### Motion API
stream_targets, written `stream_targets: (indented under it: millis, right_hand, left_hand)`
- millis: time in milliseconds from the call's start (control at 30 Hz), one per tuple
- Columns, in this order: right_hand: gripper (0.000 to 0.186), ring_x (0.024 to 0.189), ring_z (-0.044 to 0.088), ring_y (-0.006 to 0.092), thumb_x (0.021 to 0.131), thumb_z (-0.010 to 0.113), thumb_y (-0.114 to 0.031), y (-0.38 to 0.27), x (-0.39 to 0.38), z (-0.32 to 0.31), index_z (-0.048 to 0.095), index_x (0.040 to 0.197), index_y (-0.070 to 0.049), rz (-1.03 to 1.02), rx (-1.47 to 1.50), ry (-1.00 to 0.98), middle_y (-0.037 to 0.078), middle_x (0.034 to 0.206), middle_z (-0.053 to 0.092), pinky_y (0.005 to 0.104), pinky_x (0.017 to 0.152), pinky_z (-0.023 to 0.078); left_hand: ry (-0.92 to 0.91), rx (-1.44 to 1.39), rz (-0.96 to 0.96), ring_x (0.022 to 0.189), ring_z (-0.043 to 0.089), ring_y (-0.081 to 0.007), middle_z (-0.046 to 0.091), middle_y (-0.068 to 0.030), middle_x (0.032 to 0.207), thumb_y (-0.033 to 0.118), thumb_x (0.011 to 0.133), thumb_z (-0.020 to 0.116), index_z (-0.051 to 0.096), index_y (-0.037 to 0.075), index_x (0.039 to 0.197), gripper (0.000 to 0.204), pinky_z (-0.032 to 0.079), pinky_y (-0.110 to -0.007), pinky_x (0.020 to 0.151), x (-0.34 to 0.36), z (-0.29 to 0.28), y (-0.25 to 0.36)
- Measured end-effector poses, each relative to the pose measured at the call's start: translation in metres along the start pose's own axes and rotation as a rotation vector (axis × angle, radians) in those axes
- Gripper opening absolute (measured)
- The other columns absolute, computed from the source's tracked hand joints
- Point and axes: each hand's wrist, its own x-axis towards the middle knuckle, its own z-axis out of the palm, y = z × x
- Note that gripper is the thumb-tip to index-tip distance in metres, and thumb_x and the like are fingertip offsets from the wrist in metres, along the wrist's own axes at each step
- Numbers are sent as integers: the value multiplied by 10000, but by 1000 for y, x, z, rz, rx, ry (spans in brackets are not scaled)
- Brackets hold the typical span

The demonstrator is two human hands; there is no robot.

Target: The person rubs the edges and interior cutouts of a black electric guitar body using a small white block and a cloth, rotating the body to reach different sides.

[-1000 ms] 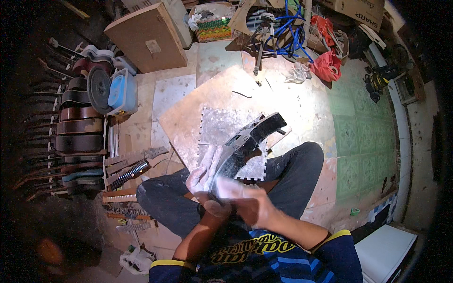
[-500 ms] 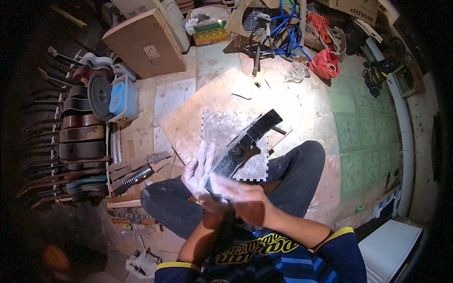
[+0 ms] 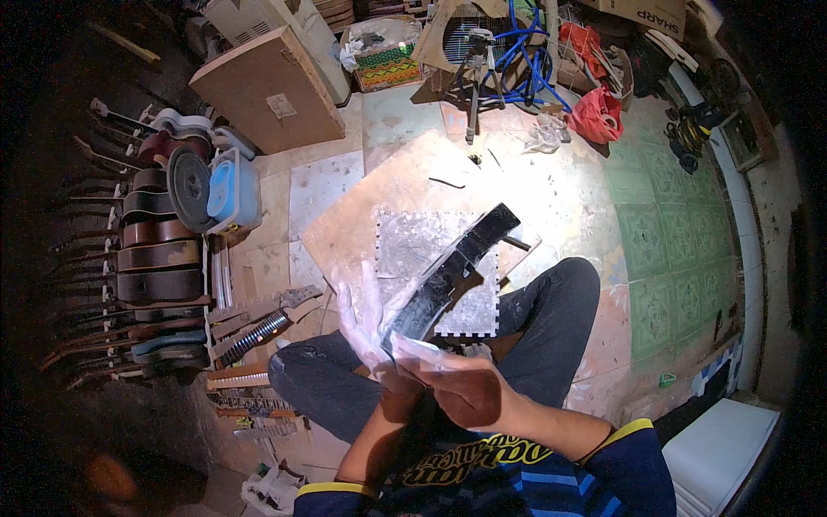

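Note:
A long black bar-like piece (image 3: 465,267) slants up to the right from my hands over the mat; its exact kind is not clear. A short dark peg (image 3: 515,244) sticks out from its far right side. My left hand (image 3: 366,323), coated in white powder, is at the near end with its fingers stretched and apart, one along the piece's left edge. My right hand (image 3: 448,370), also powdered, closes over that same near end. Its fingertips and the left palm partly hide each other.
A grey interlocking mat (image 3: 401,237) lies on a brown board (image 3: 336,228) between my knees. Several guitars (image 3: 159,258) stand in a row at the left, near a blue container (image 3: 222,189). Farther off are a tripod (image 3: 474,86), blue tubing (image 3: 525,65) and a red bag (image 3: 596,118).
My right hand was blurred by motion and is now sharper and slightly lower. My left fingers have spread and straightened. The black piece keeps nearly the same slant.

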Motion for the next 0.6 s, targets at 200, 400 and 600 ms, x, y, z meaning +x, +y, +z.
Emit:
stream_targets:
  millis: [200, 400, 600]
  right_hand:
    - [460, 969, 728, 286, 895, 617, -86, 30, 15, -21, 603, 1354, -76, 215, -561, -110, 193, 1392, 582, 355, 781, 610]
    - [504, 934, 726, 311, 935, 616, -158, 21, -6, 0, 514, 1423, -85, -26, -210, 24, 185, 1362, 607, 368, 754, 611]
    - [469, 1034, 695, 355, 862, 547, -4, 16, -8, 0, 593, 1326, -51, 61, -134, 40, 193, 1359, 599, 381, 865, 590]
  left_hand:
    - [-31, -62, 54, 1421, 369, -406, 251, -302, 1578, 712, 932, 451, 121, 11, 1550, 991, 294, -571, 1171, -4, 4, -4]
    - [-60, -86, 58, 1435, 324, -431, 207, -298, 1593, 712, 923, 468, 100, 37, 1563, 1000, 260, -577, 1182, -7, 6, -8]
    - [-68, -237, -31, 1450, 279, -455, 163, -293, 1607, 711, 914, 484, 79, 63, 1577, 1011, 226, -584, 1193, -1, 6, -8]
